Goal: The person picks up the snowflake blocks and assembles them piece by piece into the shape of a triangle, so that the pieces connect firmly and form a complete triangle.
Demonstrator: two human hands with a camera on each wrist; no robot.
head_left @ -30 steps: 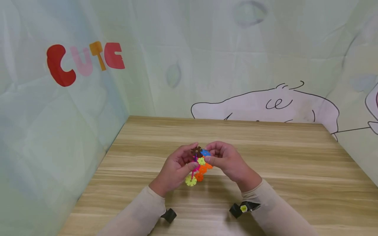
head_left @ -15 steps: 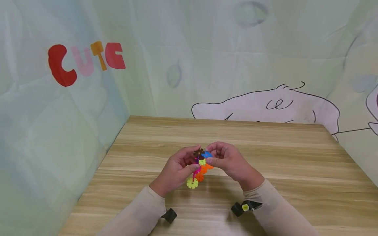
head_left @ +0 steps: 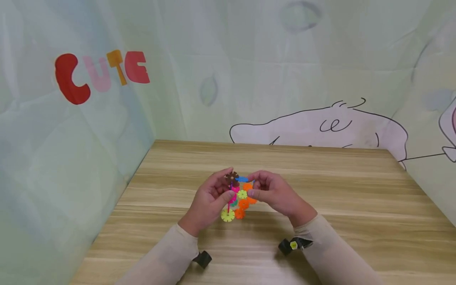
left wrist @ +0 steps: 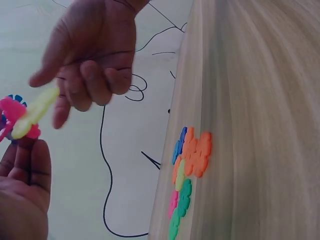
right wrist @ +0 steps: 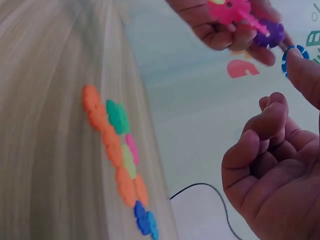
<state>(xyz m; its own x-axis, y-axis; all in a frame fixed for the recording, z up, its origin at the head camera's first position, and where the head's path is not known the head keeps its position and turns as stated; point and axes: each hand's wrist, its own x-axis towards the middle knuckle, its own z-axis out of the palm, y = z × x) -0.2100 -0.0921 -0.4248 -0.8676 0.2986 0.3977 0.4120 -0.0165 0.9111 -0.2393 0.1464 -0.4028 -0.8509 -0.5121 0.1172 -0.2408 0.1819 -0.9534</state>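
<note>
My left hand [head_left: 210, 202] grips a joined string of notched plastic snowflake discs between thumb and fingers. At its top is a brown disc [head_left: 232, 177]; a purple disc [right wrist: 270, 34] and pink disc [right wrist: 230, 11] follow, with a yellow-green disc [head_left: 228, 215] at the lower end. A blue snowflake disc [head_left: 242, 179] is pinched in my right hand [head_left: 281, 198], seen nearly edge-on with its left end right at the brown disc's rim. In the right wrist view the thumb partly covers the blue disc.
Loose snowflake discs lie together on the wooden table [head_left: 320, 178] beneath and behind the hands: several orange discs [right wrist: 113, 147], a lime disc [head_left: 242, 194], a green disc [left wrist: 184, 197], pink and blue ones. A printed cloth wall [head_left: 192, 79] rises behind the table.
The joined string has shifted slightly left and up with my left hand. The blue disc has turned from showing its face to nearly edge-on. A teal disc behind the string now shows.
</note>
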